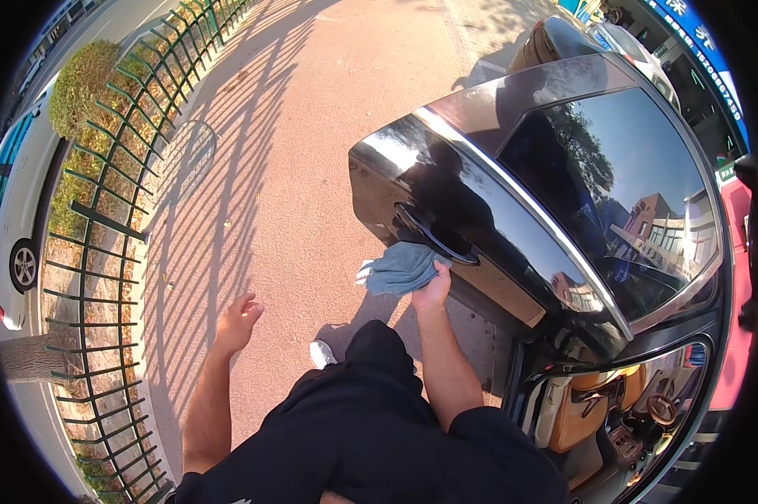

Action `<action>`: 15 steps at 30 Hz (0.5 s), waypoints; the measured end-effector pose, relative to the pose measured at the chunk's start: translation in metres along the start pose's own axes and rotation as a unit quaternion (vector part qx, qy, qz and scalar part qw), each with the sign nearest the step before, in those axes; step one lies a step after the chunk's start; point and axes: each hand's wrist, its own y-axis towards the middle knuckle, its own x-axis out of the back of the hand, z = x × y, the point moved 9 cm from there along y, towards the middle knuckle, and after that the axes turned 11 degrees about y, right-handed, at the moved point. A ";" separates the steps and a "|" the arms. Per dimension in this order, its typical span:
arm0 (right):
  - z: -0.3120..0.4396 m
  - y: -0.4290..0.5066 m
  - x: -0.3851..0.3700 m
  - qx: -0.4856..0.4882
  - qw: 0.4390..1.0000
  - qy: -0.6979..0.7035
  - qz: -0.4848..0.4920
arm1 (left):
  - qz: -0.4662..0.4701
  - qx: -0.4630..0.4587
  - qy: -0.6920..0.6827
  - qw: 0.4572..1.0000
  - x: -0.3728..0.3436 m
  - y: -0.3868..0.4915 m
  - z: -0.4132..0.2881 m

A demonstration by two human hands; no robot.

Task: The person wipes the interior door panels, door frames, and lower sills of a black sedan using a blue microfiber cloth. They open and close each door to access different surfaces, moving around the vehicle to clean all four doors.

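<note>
My right hand grips a bunched blue-grey cloth, its fingers partly hidden behind the folds. A white tag or edge shows at the cloth's left end. Just beyond it is the door handle of a glossy black car door, which stands swung out from the car. Whether the cloth touches the door panel I cannot tell. Over the pavement to the left hangs my left hand, holding nothing, its fingers loosely curled and apart. The door's window reflects a tree and buildings.
Through the opening at lower right show a tan leather seat and a steering wheel. A green metal fence runs along the left, with shrubs and a white car behind. Reddish pavement lies between fence and door.
</note>
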 end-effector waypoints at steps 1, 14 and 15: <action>0.010 0.047 0.022 0.058 0.997 -0.039 0.014 | 0.020 -0.035 -0.017 0.999 0.000 0.031 -0.023; -0.045 0.084 0.054 0.102 0.840 -0.488 -0.216 | 0.101 0.405 0.029 0.908 0.099 0.161 0.308; -0.046 0.088 0.063 0.143 0.842 -0.473 -0.219 | 0.096 0.444 -0.007 0.891 0.110 0.150 0.323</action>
